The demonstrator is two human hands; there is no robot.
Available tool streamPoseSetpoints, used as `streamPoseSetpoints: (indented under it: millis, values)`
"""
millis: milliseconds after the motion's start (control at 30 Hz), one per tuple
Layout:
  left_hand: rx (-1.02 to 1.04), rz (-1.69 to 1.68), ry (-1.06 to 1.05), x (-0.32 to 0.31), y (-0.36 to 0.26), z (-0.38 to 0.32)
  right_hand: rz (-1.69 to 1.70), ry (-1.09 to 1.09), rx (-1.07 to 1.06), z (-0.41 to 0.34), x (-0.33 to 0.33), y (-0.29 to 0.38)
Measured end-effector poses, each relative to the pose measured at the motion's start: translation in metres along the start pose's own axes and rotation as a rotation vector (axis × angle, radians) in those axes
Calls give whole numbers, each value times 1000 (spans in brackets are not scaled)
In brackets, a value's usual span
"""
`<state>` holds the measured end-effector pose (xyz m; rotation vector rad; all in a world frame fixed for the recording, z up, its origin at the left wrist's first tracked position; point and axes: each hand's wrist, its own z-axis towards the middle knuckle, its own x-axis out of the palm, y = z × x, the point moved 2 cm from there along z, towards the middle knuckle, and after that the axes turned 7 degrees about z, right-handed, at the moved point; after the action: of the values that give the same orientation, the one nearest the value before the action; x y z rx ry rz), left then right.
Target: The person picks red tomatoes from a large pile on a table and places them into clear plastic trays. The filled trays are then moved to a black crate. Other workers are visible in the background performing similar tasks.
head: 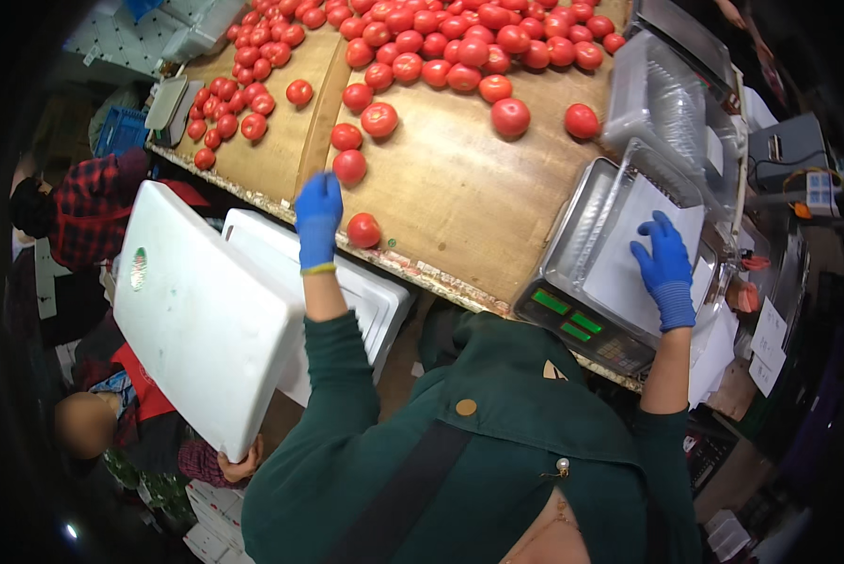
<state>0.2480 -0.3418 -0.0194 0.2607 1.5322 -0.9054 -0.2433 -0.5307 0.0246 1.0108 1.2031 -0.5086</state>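
My left hand [319, 215], in a blue glove, is at the wooden divider of the table, just left of a red tomato [349, 167]. Its fingers are together, and what lies under them is hidden. Another tomato [363, 230] sits near the table edge, to the right of that wrist. My right hand [665, 264], also blue-gloved, is over a white sheet [623, 243] with thumb and fingers apart. The sheet lies in clear plastic trays [591, 225] on a digital scale [566, 317] with lit green displays. Whether the hand touches the sheet is unclear.
Many tomatoes [464, 49] cover the far side of the wooden table [450, 176]. Stacked clear containers [658, 99] stand at right. At left, a co-worker's hand [242, 462] holds a white foam lid [196, 303] beside a white foam box [386, 296]. Another person [87, 204] is farther left.
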Motion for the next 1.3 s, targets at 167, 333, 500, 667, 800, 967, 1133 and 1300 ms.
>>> streamPoseSetpoints:
  millis: [167, 333, 500, 667, 800, 967, 1133, 1300]
  values:
    - [165, -185, -56, 79, 8, 100, 97, 398, 149, 19, 2, 32]
    - [254, 234, 115, 152, -28, 140, 482, -77, 36, 47, -25, 46]
    - [110, -905, 497, 108, -147, 91, 1060, -75, 147, 59, -6, 101]
    - [778, -921, 880, 91, -274, 26, 1500, -76, 412, 52, 3, 122]
    - [986, -349, 408, 230, -318, 63, 781, -147, 210, 14, -11, 72]
    - [943, -80, 530, 292, -357, 70, 531, -9, 325, -36, -15, 57]
    - [542, -608, 351, 213, -333, 73, 350, 117, 233, -55, 28, 50]
    - [406, -900, 576, 95, -316, 10, 502, 155, 318, -45, 32, 43]
